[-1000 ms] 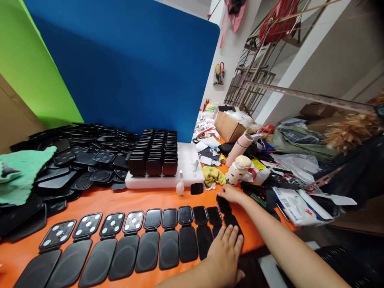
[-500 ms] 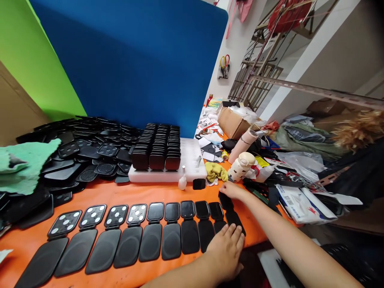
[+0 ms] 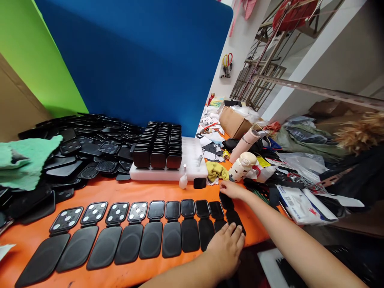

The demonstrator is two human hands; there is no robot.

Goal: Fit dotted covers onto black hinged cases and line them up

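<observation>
At the right end of a row of opened black hinged cases, the last black hinged case (image 3: 234, 220) lies flat on the orange table cover. My left hand (image 3: 225, 248) rests on its lower panel with fingers stretched out, partly over the neighbouring panel too. The bent fingers of my right hand (image 3: 234, 189) grip the far edge of its upper panel, and the fingertips are partly hidden. Along the row, several cases such as this one (image 3: 67, 219) show white dots on the upper panel, while others like this one (image 3: 156, 209) have a plain dark one.
Stacked black cases (image 3: 159, 150) stand on a white foam block (image 3: 168, 175). Before it are a small bottle (image 3: 183, 182) and a small black square (image 3: 199, 183). Loose black parts (image 3: 99, 154) are heaped at left; a yellow cloth (image 3: 216, 171) and flask (image 3: 240, 167) sit at right.
The view has shifted slightly. Both hands keep nearly the same places on the last case.
</observation>
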